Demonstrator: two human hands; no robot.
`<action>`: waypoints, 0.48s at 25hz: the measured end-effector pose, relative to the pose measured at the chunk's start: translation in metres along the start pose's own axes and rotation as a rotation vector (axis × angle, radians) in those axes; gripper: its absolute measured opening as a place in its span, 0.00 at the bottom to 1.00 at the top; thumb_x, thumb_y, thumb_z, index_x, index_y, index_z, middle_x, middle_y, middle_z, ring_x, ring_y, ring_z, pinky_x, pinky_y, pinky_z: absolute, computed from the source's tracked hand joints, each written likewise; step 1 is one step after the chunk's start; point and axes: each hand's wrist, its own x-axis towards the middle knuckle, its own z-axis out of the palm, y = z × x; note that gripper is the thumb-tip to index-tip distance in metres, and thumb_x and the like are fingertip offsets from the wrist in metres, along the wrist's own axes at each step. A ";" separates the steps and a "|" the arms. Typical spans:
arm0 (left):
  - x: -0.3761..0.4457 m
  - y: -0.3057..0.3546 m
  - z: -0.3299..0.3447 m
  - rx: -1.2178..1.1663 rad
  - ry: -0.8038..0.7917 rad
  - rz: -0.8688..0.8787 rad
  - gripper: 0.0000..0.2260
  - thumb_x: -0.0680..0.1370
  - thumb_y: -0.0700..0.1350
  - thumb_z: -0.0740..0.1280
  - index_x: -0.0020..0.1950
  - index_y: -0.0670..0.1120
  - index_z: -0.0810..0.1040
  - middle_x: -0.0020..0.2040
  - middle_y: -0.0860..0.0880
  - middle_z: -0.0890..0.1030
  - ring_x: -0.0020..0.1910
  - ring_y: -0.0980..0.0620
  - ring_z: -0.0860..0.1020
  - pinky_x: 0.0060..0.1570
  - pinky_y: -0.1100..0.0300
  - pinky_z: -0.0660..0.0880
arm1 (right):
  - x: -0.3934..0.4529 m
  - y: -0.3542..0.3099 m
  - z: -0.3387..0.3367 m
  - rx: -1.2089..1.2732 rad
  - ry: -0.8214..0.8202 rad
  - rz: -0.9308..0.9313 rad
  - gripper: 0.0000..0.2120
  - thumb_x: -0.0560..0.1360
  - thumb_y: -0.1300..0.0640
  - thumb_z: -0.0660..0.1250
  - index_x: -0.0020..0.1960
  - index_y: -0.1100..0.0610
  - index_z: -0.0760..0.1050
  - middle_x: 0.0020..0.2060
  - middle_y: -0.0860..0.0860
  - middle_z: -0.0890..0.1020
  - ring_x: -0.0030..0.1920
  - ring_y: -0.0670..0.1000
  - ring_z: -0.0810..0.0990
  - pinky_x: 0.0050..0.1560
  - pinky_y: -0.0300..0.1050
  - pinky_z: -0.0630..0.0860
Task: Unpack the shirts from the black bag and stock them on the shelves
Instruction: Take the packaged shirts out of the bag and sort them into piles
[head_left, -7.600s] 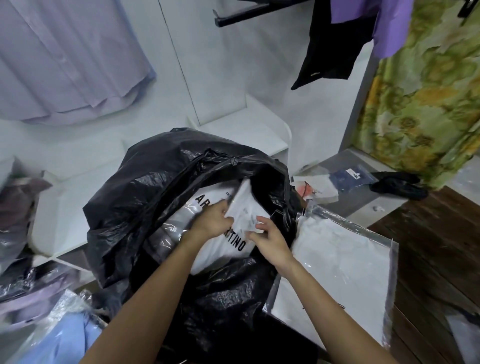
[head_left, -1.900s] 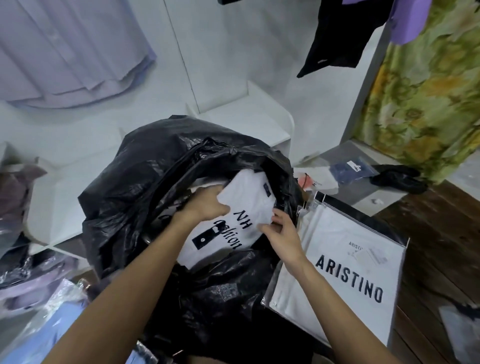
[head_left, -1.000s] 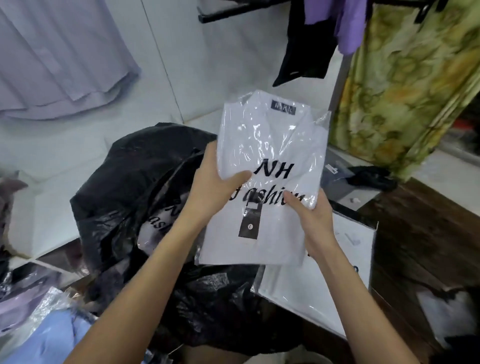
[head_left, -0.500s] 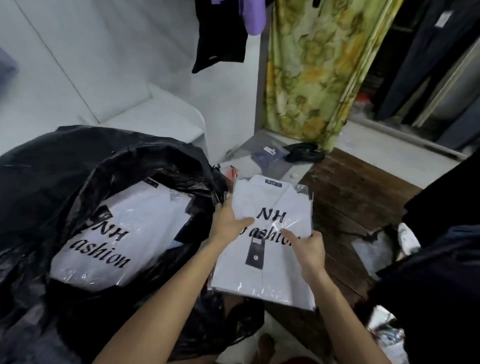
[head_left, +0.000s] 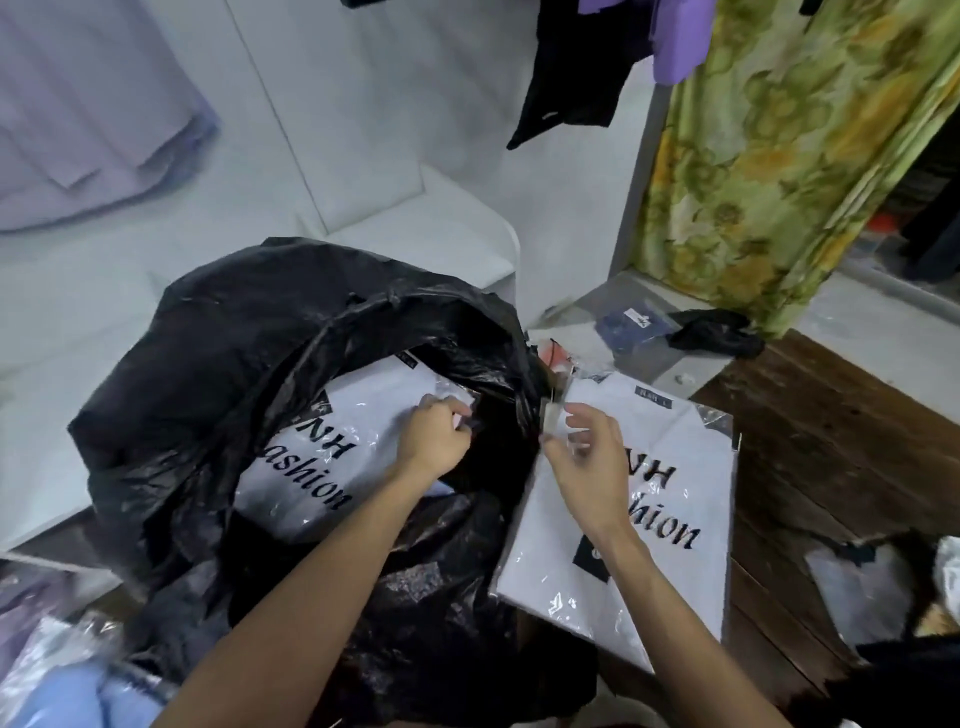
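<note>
Your left hand (head_left: 434, 439) curls on the wrapped shirt (head_left: 332, 457) inside the black bag (head_left: 234, 364), while your right hand (head_left: 587, 467), fingers loosely spread and gripping nothing, hovers over the packaged shirt (head_left: 675, 467) lying beside it on the floor.

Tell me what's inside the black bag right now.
Inside the black bag lies a white shirt pack in clear plastic, printed "NH fashion". The left hand reaches in at its edge. Anything beneath that pack is covered and can't be seen.
</note>
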 end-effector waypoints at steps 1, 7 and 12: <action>0.003 -0.015 0.000 0.165 -0.052 -0.084 0.16 0.77 0.46 0.67 0.65 0.49 0.79 0.65 0.44 0.74 0.62 0.42 0.75 0.61 0.53 0.73 | 0.003 -0.004 0.013 0.029 -0.066 0.002 0.18 0.76 0.57 0.74 0.62 0.45 0.75 0.55 0.45 0.77 0.52 0.46 0.79 0.53 0.38 0.76; 0.018 -0.053 0.021 0.616 -0.144 -0.311 0.38 0.73 0.58 0.74 0.75 0.43 0.62 0.72 0.43 0.60 0.69 0.40 0.62 0.64 0.37 0.71 | 0.005 -0.009 0.057 0.029 -0.333 0.014 0.19 0.76 0.57 0.75 0.64 0.45 0.75 0.56 0.45 0.78 0.54 0.39 0.78 0.53 0.27 0.72; 0.021 -0.050 0.032 0.728 -0.268 -0.338 0.23 0.79 0.49 0.68 0.72 0.43 0.71 0.71 0.40 0.70 0.70 0.38 0.68 0.67 0.27 0.63 | 0.007 -0.007 0.060 0.050 -0.394 0.031 0.18 0.77 0.57 0.74 0.62 0.42 0.74 0.56 0.44 0.78 0.56 0.41 0.79 0.57 0.32 0.75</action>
